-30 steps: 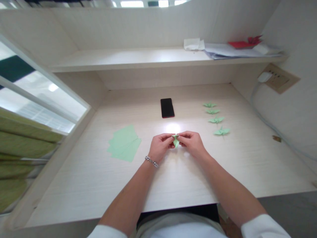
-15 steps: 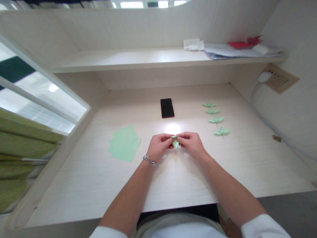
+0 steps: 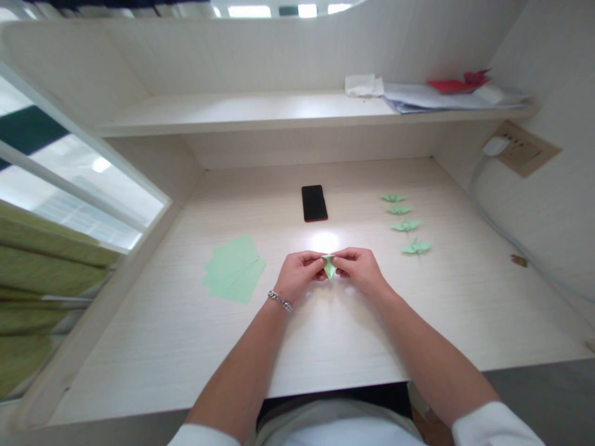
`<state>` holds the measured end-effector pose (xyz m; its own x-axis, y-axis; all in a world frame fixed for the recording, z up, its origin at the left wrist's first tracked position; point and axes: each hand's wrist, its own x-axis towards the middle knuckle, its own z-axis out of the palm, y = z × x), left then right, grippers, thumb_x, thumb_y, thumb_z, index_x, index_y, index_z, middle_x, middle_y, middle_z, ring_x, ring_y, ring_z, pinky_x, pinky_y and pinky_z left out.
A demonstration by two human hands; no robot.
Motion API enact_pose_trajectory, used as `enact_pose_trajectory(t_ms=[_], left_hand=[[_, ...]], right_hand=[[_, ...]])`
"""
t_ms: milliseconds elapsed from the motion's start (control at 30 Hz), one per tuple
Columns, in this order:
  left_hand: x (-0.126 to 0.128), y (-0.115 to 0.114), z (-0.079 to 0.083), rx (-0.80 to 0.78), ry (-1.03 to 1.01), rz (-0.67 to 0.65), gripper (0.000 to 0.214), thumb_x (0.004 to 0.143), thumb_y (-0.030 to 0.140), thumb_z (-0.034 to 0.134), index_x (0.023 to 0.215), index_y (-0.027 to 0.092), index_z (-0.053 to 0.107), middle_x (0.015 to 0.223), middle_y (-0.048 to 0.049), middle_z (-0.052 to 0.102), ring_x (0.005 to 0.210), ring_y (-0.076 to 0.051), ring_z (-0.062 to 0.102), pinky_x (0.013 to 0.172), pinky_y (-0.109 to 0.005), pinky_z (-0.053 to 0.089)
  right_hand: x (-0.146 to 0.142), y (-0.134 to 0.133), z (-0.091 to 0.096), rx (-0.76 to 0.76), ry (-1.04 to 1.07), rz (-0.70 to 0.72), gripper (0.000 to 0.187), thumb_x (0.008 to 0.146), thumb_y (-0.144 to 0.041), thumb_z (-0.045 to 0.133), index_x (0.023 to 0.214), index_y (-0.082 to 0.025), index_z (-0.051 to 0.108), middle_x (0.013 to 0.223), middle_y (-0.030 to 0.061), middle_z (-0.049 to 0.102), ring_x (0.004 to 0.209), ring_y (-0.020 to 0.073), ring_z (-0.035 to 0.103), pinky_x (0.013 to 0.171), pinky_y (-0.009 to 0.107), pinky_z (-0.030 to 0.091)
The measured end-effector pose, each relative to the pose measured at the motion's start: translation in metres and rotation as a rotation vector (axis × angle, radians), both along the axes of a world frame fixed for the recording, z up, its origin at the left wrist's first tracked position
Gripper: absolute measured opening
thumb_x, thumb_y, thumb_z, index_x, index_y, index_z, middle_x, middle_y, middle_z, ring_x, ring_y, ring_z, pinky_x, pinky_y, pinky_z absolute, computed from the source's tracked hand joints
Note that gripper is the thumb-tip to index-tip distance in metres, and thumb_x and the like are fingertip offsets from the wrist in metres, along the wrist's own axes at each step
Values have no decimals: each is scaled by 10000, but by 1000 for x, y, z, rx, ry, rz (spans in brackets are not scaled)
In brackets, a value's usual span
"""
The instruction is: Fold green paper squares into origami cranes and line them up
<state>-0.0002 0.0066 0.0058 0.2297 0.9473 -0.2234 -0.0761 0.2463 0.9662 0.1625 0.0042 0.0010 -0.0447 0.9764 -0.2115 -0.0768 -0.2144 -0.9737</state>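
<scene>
Pinched between the two hands, the small folded green paper (image 3: 330,269) sits over the pale desk (image 3: 325,353) and serves here as the centre of the dial. The left hand (image 3: 298,274) grips its nine o'clock edge with thumb and fingers drawn close together; the right hand (image 3: 361,269) does likewise at three o'clock, and a point of the paper hangs down toward six. A chain bracelet (image 3: 280,301) circles the left wrist, toward eight. Well apart at nine o'clock lie flat green sheets (image 3: 232,272), overlapping in a loose fan. A black phone (image 3: 315,203) rests just short of twelve. Between one and three o'clock stand four folded green birds (image 3: 406,227) in a slightly slanting row (the nearest looks a little larger than the others). Farther out, at one o'clock, papers (image 3: 413,98) lie on the shelf (image 3: 260,124), and a wall socket (image 3: 530,152) is near two.
</scene>
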Motion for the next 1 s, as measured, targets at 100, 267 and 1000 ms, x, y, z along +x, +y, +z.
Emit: enact_pose_trajectory(t_ms=[100, 267, 1000], left_hand=[[-1, 0, 0, 68, 117, 9, 320, 688, 385, 748, 888, 136, 740, 698, -72, 693, 567, -136, 609, 522, -241, 512], [-2, 0, -1, 196, 204, 85, 286, 662, 402, 762, 823, 166, 751, 755, -75, 719, 608, -152, 621, 531, -241, 503], [-1, -2, 0, 178, 184, 13, 233, 665, 311, 757, 833, 151, 743, 741, -77, 721, 605, -157, 632, 556, -254, 511]], right_hand=[[1, 1, -3, -6, -34, 25, 230, 631, -319, 732, 765, -132, 715, 561, 5, 624, 473, 105, 529, 471, 231, 407], [1, 0, -2, -55, -21, 58, 238, 626, -345, 749, 741, -147, 683, 566, -4, 615, 470, 99, 529, 463, 219, 410], [-1, -3, 4, -258, 176, 84, 297, 535, -282, 805, 745, -161, 633, 520, -24, 582, 438, 84, 482, 422, 205, 350]])
